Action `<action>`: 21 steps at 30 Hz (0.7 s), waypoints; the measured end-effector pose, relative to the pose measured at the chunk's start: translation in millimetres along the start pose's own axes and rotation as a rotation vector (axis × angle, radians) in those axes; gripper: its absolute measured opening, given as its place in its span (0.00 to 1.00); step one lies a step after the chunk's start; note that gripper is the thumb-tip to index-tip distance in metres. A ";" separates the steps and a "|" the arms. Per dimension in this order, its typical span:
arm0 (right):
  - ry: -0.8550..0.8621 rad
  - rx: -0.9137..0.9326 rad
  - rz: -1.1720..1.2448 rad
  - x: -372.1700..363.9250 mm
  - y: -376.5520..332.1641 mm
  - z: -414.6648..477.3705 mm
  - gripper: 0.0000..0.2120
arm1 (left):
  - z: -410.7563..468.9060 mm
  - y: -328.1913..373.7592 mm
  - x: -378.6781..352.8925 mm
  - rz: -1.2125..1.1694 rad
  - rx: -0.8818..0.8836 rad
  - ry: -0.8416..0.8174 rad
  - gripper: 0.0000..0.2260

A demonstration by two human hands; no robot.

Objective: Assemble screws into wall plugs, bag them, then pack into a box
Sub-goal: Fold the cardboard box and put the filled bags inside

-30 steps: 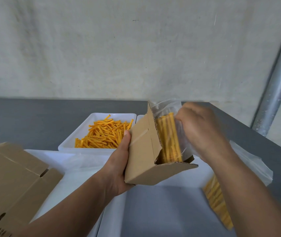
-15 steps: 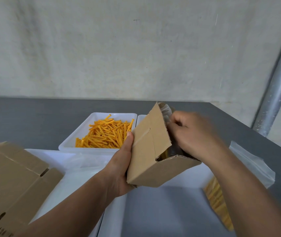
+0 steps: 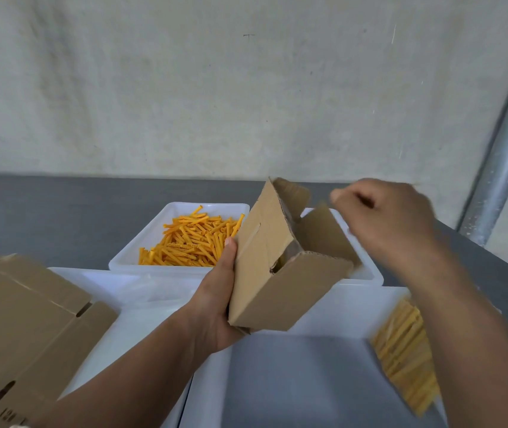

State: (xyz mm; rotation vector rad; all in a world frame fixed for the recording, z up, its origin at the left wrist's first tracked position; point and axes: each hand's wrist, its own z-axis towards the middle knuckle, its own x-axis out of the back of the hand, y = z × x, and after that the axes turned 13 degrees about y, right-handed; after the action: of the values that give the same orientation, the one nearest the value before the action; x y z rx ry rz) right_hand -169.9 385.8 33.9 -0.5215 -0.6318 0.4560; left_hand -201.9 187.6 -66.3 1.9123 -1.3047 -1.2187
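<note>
**Box** point(image 3: 262, 261) – corrugated cardboard, held tilted in the air above the near trays, open end up and to the right. The top flaps stand apart; the tallest rises at the far-left edge. Low in the opening is a greyish patch of clear plastic whose contents cannot be made out.

**Left grip** point(image 3: 215, 301) – closed round the box's lower left corner. The thumb lies along the left face near its edge, and the fingers are hidden behind the box.

**Right grip** point(image 3: 391, 223) – blurred, above and to the right of the open end, apart from the flaps. The fingers are curled in and nothing shows in them.

**Far tray** point(image 3: 141, 242) – white, holding a heap of loose orange wall plugs point(image 3: 191, 239). Its right rim runs behind the box.

**Second far tray** point(image 3: 367, 273) – white, just beside the first and mostly hidden by the box.

**Near trays** – two, white, side by side: left point(image 3: 129, 304) and right point(image 3: 206, 387). Their shared edge runs under the left forearm.

**Bagged plugs** point(image 3: 404, 350) – a clear bag of orange plugs at the right edge of the right near tray, partly under the right forearm.

**Flat cartons** point(image 3: 24, 319) – a stack overlapping the left near tray.

**Tabletop** point(image 3: 45, 217) – a grey band running between the far trays and the wall point(image 3: 246, 88).

**Metal pipe** point(image 3: 506, 156) – slanting at the right margin.
</note>
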 end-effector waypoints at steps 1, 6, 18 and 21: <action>0.044 -0.014 -0.077 5.2 6.2 4.9 0.14 | -1.3 0.7 0.1 -0.012 0.006 -0.001 0.32; -0.083 -0.272 -0.567 17.7 60.5 17.5 0.14 | -6.6 2.1 -1.6 -0.040 0.028 -0.005 0.34; -0.375 -0.291 -0.804 8.8 90.8 17.9 0.06 | -12.5 3.9 -1.7 -0.078 0.035 -0.054 0.36; -0.446 -0.142 -0.758 6.6 77.7 14.0 0.07 | -11.8 4.3 -0.6 -0.101 0.044 -0.064 0.35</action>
State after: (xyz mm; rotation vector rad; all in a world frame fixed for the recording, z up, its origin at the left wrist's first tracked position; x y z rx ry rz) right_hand -192.9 454.2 1.2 -0.2765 -1.2306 -0.2048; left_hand -193.5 185.6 -57.2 2.0067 -1.2906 -1.3219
